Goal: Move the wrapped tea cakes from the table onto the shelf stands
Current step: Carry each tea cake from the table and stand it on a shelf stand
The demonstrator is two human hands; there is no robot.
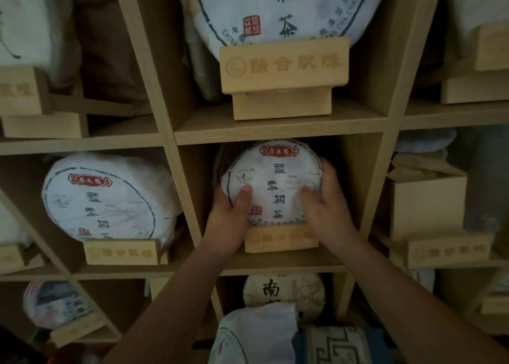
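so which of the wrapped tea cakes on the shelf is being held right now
The round white paper-wrapped tea cake in the middle cubby, on its wooden stand; left hand and right hand grip its sides. The others sit untouched.

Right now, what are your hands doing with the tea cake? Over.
Left hand, right hand: both gripping the tea cake. Cake upright, bottom edge at the wooden stand, middle cubby. Nothing blocking.

We reach forward with both bare forearms, converging from the lower corners. Our left hand (230, 212) and right hand (326, 206) face each other, thumbs pressed forward and upward, fingers curled out of sight, wrists held level.
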